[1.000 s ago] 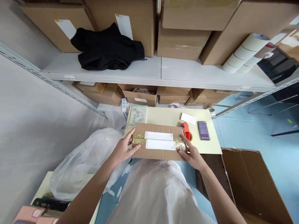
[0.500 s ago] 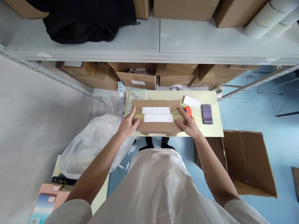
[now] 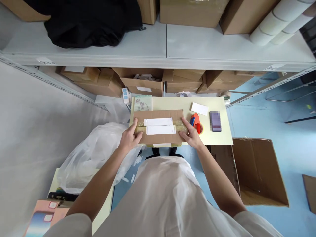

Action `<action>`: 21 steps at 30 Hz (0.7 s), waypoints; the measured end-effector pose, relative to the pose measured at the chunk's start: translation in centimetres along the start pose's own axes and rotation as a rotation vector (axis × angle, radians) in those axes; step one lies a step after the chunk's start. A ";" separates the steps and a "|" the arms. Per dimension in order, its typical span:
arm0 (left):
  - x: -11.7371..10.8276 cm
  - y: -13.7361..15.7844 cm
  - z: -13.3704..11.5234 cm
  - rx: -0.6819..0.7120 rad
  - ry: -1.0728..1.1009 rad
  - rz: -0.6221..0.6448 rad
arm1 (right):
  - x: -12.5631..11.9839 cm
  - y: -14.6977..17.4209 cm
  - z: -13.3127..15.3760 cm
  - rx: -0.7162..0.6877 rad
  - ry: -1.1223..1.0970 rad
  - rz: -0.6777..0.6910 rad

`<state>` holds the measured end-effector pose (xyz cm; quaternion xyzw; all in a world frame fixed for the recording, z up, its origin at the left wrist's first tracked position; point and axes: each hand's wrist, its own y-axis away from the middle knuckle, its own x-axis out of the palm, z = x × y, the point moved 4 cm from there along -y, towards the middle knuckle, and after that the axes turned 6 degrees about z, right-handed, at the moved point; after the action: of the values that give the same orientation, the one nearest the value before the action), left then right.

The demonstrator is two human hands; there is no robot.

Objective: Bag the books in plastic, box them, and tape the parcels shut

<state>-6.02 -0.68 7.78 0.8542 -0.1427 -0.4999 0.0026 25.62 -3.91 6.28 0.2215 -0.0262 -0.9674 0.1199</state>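
A taped cardboard box (image 3: pixel 160 138) with two white labels on top is between my hands, over the front part of the pale yellow table (image 3: pixel 170 102). My left hand (image 3: pixel 128 135) grips its left end, thumb on the top edge and fingers along the side. At the opposite end, my right hand (image 3: pixel 192 134) holds the box the same way. Just right of that hand lies a red tape dispenser (image 3: pixel 196 122) with a blue part. A white rectangular pad (image 3: pixel 199 108) and a dark purple phone-like object (image 3: pixel 215 121) rest farther right.
Behind the table, a metal shelf (image 3: pixel 113 62) holds cardboard boxes, black cloth and white rolls (image 3: pixel 276 24). A large open carton (image 3: pixel 259 171) stands on the floor at right. To the left sits a translucent plastic bag (image 3: pixel 91 154). A green-printed booklet (image 3: pixel 143 102) lies at the table's back left.
Both hands have shifted the box left and slightly toward me, and it is a little tilted. More of the red tape dispenser shows now.
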 end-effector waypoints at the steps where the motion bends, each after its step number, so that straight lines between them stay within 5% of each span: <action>1: 0.2 0.2 0.1 0.001 -0.015 0.026 | 0.6 0.6 -0.6 0.040 -0.004 0.014; 7: 3.1 1.3 -0.6 0.051 -0.005 0.090 | 1.7 4.2 -4.1 0.144 0.004 -0.029; 14: 4.7 0.1 -1.4 -0.002 0.050 0.148 | -0.5 2.7 -5.2 0.157 0.011 -0.130; 21: 5.5 -1.5 -1.0 0.050 0.075 0.016 | -0.9 0.7 -5.8 0.042 0.075 -0.173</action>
<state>-2.25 -0.70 3.39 0.8711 -0.1615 -0.4637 -0.0094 29.11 -4.36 1.56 0.2613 -0.0230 -0.9645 0.0322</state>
